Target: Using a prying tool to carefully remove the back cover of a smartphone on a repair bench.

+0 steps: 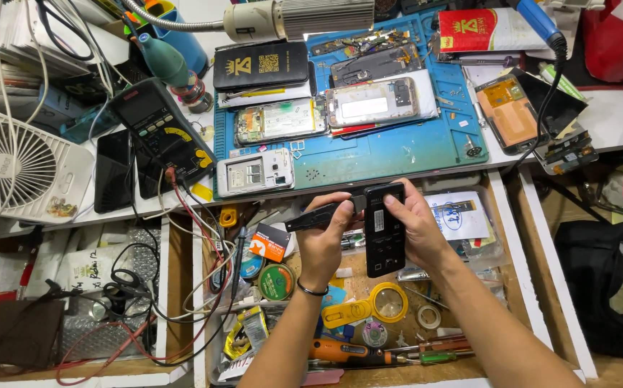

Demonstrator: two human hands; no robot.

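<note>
Both forearms are reaching over the open drawer (520,287); the right hand (415,223) is pinching a black phone (385,230) upright while the left hand (322,241) is gripping black tweezers (322,214) against its top edge. A slip could gouge the phone or drop it among the clutter below.

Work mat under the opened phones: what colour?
Blue. The work mat shows best in the head view, above the hands.
</note>
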